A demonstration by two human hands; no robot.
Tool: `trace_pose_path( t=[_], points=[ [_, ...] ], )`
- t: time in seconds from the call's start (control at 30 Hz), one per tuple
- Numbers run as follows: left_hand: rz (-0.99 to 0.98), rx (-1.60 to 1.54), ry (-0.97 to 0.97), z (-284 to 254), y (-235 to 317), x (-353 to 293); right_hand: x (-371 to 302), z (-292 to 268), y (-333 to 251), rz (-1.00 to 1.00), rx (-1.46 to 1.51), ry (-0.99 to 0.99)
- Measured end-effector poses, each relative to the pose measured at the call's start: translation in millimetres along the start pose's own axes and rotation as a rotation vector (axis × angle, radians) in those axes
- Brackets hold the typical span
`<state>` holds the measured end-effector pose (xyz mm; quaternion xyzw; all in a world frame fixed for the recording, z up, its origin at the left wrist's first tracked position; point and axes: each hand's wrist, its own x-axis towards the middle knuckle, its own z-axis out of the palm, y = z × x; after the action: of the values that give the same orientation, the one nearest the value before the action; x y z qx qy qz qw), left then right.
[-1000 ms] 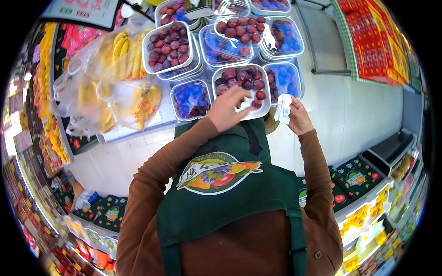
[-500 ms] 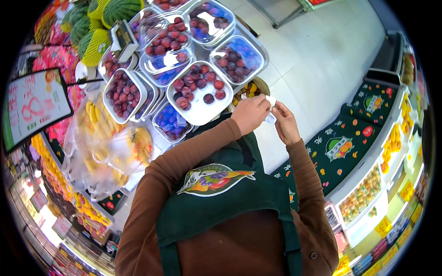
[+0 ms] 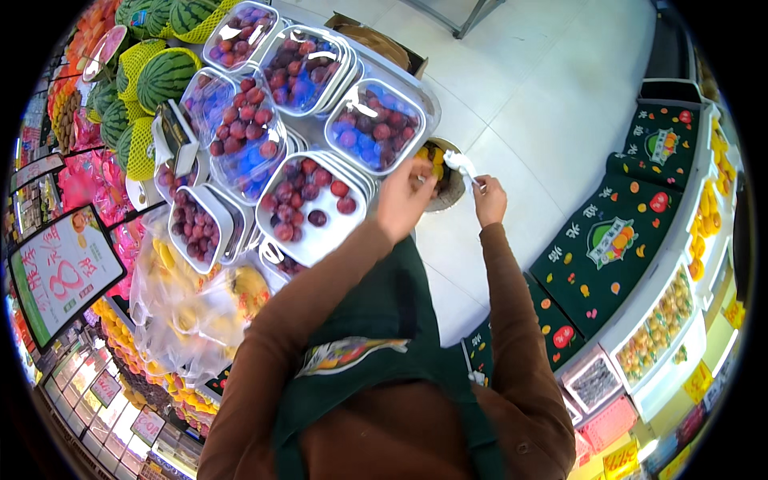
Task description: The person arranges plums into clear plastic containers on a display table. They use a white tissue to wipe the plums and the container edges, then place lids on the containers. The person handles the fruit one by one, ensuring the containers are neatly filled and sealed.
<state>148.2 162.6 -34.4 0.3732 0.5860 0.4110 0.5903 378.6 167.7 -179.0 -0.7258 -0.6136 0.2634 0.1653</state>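
My right hand [image 3: 490,202] pinches a crumpled white tissue [image 3: 458,164], which extends up and left from the fingertips over the edge of a round bin [image 3: 453,194]. Yellow and brown scraps show inside that bin. My left hand [image 3: 405,202] is apart from the tissue, its thumb and fingers parted with nothing visible in them. It hovers beside an open white tray [image 3: 304,234] holding loose plums [image 3: 290,194]. Just beyond stands a wrapped tray of dark plums [image 3: 376,128].
More plum trays [image 3: 300,68] are stacked on the stand at left. Bagged bananas [image 3: 196,296], watermelons [image 3: 168,78] and a price sign [image 3: 66,272] lie further left. A cardboard box [image 3: 380,40] sits behind the stand. To the right runs a green-draped fruit display [image 3: 612,240].
My hands have separated. The tissue, earlier between both hands, is now in my right hand alone. My left hand has moved left, and the view has shifted, showing more of the bin.
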Motion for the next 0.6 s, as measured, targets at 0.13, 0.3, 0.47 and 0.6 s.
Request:
trace_pose_path(
  t=[0.13, 0.3, 0.47, 0.6],
  points=[
    [-0.202, -0.221, -0.166, -40, 13, -61, 23, 117, 77, 0.156, -0.171, -0.094],
    [-0.336, -0.338, -0.262, -76, 24, -102, 29, 212, 141, 0.308, -0.282, -0.176],
    [-0.246, -0.513, -0.185, -103, 22, -105, 17, 248, 195, 0.12, -0.255, -0.191],
    [-0.238, -0.588, -0.099, -108, 18, -108, 12, 263, 251, 0.184, -0.548, -0.565]
  ],
)
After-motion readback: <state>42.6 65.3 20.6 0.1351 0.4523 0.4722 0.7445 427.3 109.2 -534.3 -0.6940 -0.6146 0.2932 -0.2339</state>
